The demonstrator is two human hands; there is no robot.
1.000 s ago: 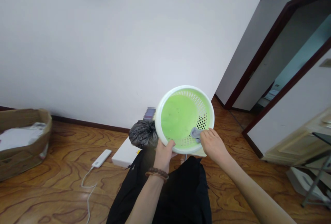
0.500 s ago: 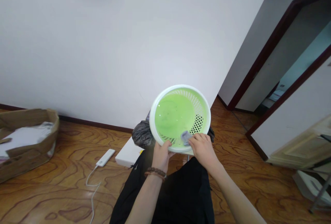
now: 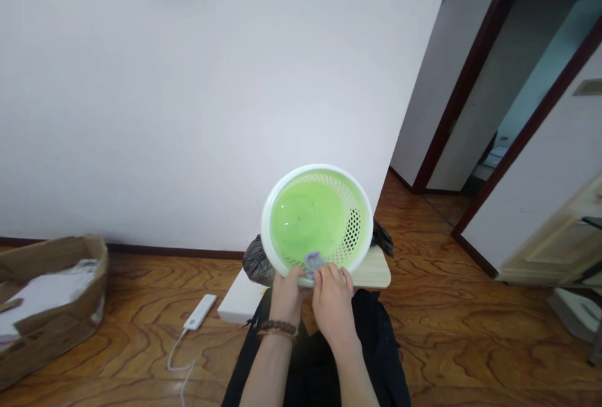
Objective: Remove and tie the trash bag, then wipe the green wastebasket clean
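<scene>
The basket is bright green inside, with a white rim and a pattern of round holes around its wall, some showing dark. The cloth is a muted grey-blue. The bench is pale cream with a faint wood grain; the plastic bag is glossy black. The trousers are black, the bracelets dark brown and lighter reddish brown. The floor is orange-brown with dark, wavy grain. The wall is plain white, the carton tan brown, the power strip white.
</scene>
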